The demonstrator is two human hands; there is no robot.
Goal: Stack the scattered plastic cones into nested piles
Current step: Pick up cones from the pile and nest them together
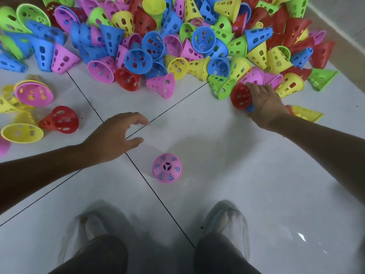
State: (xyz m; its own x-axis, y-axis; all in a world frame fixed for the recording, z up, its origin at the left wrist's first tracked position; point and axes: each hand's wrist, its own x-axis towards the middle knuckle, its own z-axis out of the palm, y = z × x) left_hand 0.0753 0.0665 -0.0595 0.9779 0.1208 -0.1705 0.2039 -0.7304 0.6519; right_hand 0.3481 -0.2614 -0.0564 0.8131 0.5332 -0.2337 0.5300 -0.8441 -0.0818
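While most cones lie loose: barely begun.
Right hand [264,103]: grips red cone [241,97].
Left hand [114,137]: spread, holding nothing.
Pink stack [167,168]: below left hand's fingertips.
Cone heap [158,36]: beyond both hands.

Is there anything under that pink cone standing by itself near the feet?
Blue shows through the slots of the pink cone, so a blue cone seems nested beneath it. How many lie under there is hidden by the pink shell.

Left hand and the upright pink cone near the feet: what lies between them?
Only bare white floor tile with a dark grout line lies between the left hand and the pink cone, in the head view.
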